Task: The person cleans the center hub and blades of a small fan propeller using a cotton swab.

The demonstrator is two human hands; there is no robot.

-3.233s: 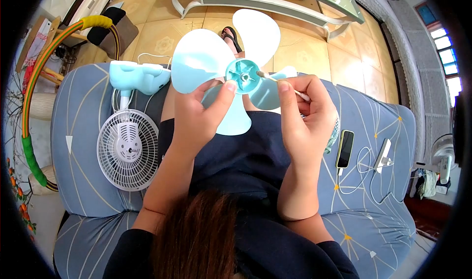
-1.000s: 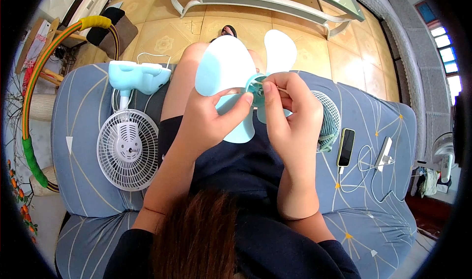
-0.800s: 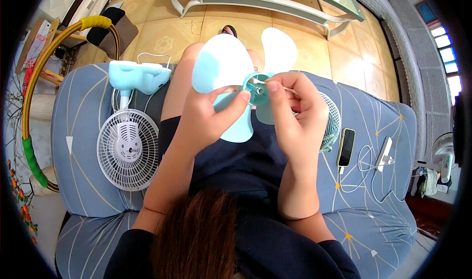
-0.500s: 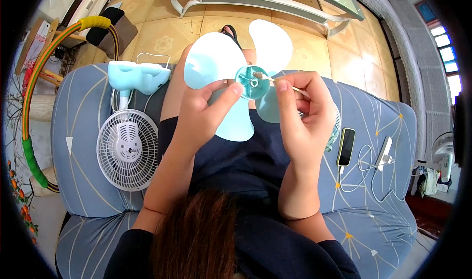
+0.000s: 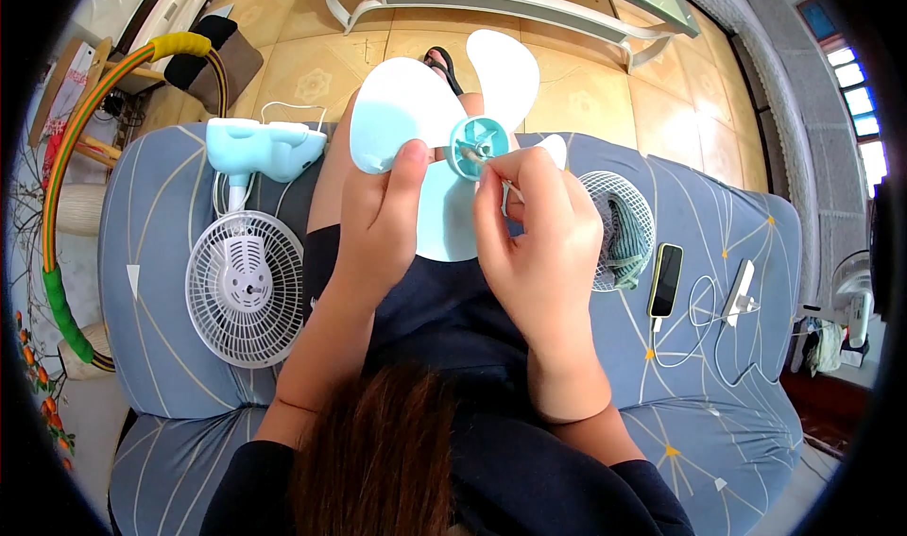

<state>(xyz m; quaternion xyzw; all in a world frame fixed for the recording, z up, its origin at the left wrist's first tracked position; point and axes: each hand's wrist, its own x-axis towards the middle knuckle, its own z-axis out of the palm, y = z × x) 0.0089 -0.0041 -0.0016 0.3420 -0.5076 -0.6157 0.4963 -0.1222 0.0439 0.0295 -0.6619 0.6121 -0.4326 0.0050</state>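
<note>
Fan blade (image 5: 397, 111) is off the fan body (image 5: 248, 262); left hand (image 5: 380, 217) grips it, right hand (image 5: 540, 241) pinches cotton swab (image 5: 470, 153) inside hub (image 5: 487, 136), swabbing apparently unfinished.

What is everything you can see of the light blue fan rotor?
The fan rotor looks like light blue plastic: four blades, the right one mostly hidden, around a ribbed hub whose open side faces the camera. It is held above the lap; the left hand grips the left blade, and a swab in the right hand reaches into the hub.
</note>
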